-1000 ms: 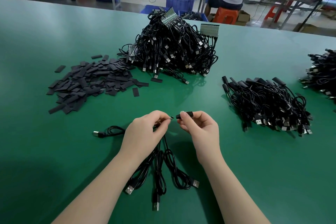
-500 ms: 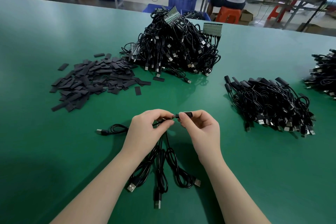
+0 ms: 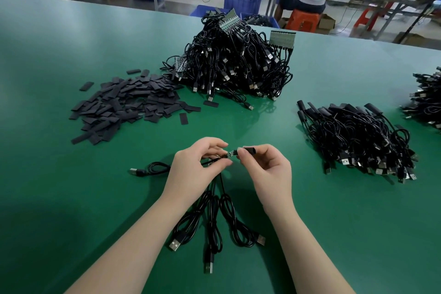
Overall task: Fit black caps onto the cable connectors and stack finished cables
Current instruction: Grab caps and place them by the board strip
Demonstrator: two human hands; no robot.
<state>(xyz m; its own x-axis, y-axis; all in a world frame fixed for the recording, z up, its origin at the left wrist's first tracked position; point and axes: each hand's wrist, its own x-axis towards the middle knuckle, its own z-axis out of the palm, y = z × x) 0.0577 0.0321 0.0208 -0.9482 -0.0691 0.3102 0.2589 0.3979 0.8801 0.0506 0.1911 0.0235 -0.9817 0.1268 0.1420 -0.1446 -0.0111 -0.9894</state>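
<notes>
Cap (image 3: 248, 150) sat pinched in the right hand (image 3: 267, 169), its open end facing the connector (image 3: 232, 153) so it could slide on. Left hand (image 3: 195, 167) pinched the cable just behind the connector to keep it steady, near the finished pile (image 3: 358, 143).

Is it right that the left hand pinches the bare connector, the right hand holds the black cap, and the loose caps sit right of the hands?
Not quite. The head view shows the flat black loose caps heaped to the left of the hands, on the green table. The rest holds: left hand, small bare connector; right hand, black tubular cap.
</notes>
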